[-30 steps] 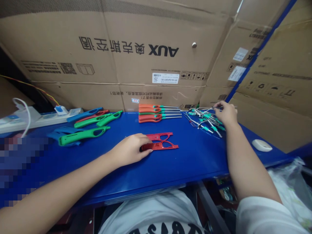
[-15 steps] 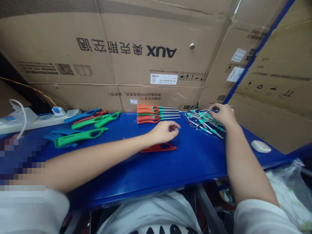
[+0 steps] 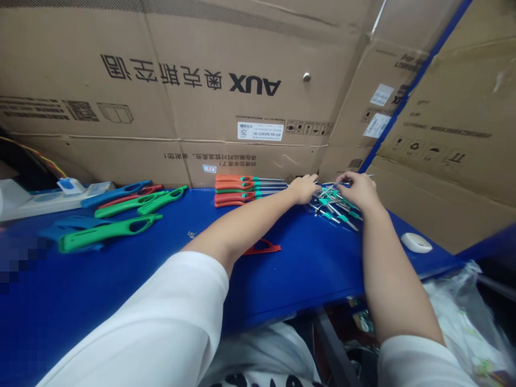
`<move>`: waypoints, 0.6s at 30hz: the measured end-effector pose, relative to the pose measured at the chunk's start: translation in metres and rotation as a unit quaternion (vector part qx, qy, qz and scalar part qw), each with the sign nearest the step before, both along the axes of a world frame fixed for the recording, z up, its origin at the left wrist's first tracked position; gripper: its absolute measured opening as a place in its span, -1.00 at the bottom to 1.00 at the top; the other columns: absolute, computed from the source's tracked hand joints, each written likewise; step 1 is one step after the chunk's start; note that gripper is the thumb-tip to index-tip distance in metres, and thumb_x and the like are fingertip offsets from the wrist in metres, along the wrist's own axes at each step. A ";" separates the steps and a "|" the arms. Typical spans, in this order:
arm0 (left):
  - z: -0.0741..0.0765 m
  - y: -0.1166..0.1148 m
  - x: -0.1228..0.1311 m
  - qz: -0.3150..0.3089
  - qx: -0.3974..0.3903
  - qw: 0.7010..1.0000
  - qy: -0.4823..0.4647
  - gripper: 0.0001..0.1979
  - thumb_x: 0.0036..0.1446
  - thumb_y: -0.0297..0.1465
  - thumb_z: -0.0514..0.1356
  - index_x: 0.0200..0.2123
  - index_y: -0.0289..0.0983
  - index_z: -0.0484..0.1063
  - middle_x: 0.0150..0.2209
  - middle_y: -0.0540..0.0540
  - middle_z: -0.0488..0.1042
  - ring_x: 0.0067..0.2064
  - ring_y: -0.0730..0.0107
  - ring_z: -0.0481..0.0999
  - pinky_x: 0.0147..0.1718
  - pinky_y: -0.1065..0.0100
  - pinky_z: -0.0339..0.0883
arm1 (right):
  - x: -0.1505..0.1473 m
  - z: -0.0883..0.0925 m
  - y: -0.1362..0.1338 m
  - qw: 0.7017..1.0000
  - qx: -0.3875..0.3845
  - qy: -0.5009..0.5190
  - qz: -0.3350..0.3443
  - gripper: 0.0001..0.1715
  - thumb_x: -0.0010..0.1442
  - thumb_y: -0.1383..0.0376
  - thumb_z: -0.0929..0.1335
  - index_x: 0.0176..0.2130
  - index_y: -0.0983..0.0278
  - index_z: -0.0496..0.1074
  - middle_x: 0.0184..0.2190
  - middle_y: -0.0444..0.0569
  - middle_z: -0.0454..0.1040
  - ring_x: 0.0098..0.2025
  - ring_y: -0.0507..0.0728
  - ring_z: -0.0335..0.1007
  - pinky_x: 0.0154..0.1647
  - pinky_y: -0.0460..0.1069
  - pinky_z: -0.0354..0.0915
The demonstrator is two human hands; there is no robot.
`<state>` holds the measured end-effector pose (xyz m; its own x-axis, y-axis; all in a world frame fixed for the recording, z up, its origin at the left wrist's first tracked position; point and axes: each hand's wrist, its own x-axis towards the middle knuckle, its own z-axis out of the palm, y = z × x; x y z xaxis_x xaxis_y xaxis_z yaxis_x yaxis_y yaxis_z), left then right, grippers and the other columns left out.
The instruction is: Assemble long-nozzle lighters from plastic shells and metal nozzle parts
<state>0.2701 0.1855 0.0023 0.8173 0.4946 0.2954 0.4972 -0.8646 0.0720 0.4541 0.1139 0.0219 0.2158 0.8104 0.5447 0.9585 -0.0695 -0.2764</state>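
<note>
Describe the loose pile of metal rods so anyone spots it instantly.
On the blue table, find the neat stack of handled tools. Just right of it, by the right hand, sits the rod pile. Unlike the stack, its rods crisscross and lack handles.

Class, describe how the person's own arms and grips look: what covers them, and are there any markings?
The left sleeve and right sleeve are white, short and loose, with no print visible. The left forearm and right forearm are bare. The left grip and right grip are ungloved.
</note>
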 end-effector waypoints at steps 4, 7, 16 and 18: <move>-0.001 0.007 0.011 -0.023 0.042 0.998 0.036 -0.74 0.19 -0.48 0.19 -0.08 -0.25 0.59 0.21 -0.26 0.34 0.21 0.02 0.31 0.05 0.17 0.27 | 0.002 0.001 0.001 1.000 -0.007 0.018 0.007 -0.81 0.03 0.27 0.37 -0.30 0.17 0.56 -0.25 0.02 0.62 -0.14 0.29 0.43 -0.02 0.21 0.31; -0.001 0.010 0.012 -0.036 0.061 0.996 0.048 -0.75 0.23 -0.48 0.14 -0.15 -0.26 0.61 0.13 -0.25 0.42 0.16 0.05 0.34 -0.02 0.20 0.27 | 0.003 0.000 0.002 0.999 -0.020 0.015 0.025 -0.82 0.02 0.29 0.38 -0.31 0.19 0.56 -0.27 0.01 0.62 -0.18 0.27 0.45 -0.07 0.16 0.31; 0.003 0.010 0.013 -0.052 0.054 0.996 0.050 -0.76 0.19 -0.51 0.14 -0.21 -0.27 0.62 -0.07 -0.24 0.57 0.08 0.09 0.39 -0.03 0.22 0.28 | 0.002 -0.010 0.011 0.989 -0.060 -0.003 0.133 -0.85 -0.01 0.33 0.37 -0.36 0.23 0.54 -0.31 0.01 0.63 -0.19 0.22 0.47 -0.05 0.11 0.32; 0.003 0.009 0.014 -0.046 0.042 0.997 0.041 -0.77 0.19 -0.52 0.14 -0.21 -0.30 0.62 -0.07 -0.26 0.56 0.09 0.09 0.40 -0.01 0.23 0.29 | 0.000 -0.009 0.010 0.987 -0.058 -0.007 0.148 -0.85 0.00 0.33 0.36 -0.36 0.22 0.54 -0.31 0.00 0.62 -0.17 0.23 0.47 -0.04 0.12 0.32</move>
